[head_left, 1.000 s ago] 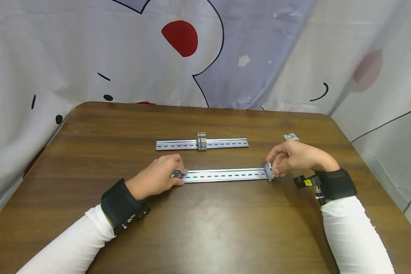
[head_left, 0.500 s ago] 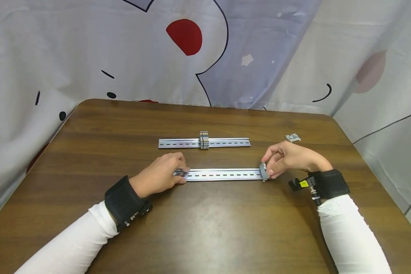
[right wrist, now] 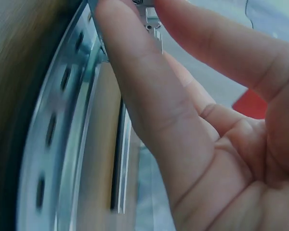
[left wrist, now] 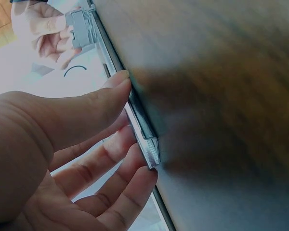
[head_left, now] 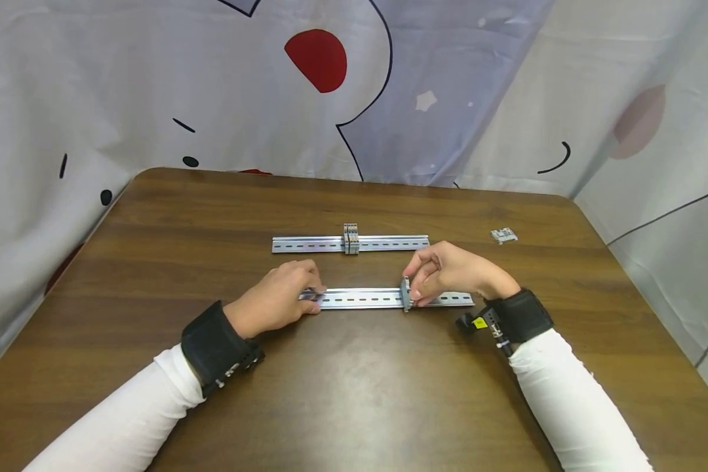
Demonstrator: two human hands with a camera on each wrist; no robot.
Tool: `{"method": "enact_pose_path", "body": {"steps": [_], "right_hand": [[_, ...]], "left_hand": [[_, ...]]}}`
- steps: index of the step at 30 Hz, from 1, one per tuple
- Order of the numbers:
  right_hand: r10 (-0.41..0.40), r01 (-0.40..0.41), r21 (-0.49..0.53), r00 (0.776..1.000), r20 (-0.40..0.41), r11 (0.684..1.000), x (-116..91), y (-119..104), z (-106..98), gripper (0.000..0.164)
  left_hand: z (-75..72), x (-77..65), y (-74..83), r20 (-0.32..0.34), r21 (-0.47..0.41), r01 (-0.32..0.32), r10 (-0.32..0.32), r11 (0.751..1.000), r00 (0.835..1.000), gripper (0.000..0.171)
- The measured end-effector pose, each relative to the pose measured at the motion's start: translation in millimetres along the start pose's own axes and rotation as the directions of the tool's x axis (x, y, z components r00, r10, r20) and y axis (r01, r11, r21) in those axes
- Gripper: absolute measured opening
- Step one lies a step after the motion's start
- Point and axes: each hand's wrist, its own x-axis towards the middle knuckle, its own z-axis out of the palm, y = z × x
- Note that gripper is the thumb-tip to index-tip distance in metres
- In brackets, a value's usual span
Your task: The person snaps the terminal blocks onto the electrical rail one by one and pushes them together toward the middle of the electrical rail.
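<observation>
A slotted metal DIN rail [head_left: 360,299] lies across the table in front of the person. Its left end is pinched by the left hand [head_left: 276,298], thumb on the near edge and fingers on the far edge, as the left wrist view also shows along the rail's end [left wrist: 149,144]. The right hand [head_left: 457,269] pinches a grey terminal block [head_left: 406,294], which stands upright across the rail, right of its middle. Seen from the left wrist, the block [left wrist: 82,29] has its foot at the rail. In the right wrist view the fingers hide most of the block.
Behind lies a second DIN rail [head_left: 307,245] bearing several terminal blocks [head_left: 351,238] side by side near its middle. A small flat-lying grey piece [head_left: 503,235] is at the back right of the wooden table [head_left: 354,393]. A printed cloth [head_left: 224,78] hangs beyond the far edge.
The right hand has moved left along the rail with the terminal block, from the right end towards the middle, baring the rail's right end. The left hand keeps its hold on the left end.
</observation>
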Motion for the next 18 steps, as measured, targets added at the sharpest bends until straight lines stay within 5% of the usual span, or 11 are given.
{"method": "enact_pose_path", "body": {"steps": [14, 18], "right_hand": [[-0.059, 0.061, 0.061, 0.998, -0.028, 0.996, 24.9, -15.4, 38.6, 0.034], [-0.097, 0.095, -0.036, 0.995, -0.035, 0.995, 23.0, -14.2, 40.7, 0.035]], "left_hand": [[-1.5, 0.8, -1.1, -0.006, -0.004, -0.002, 0.002, 1.0, 1.0, 0.024], [-0.5, 0.3, -0.9, -0.002, -0.006, 0.0, 0.0, 1.0, 1.0, 0.025]]}}
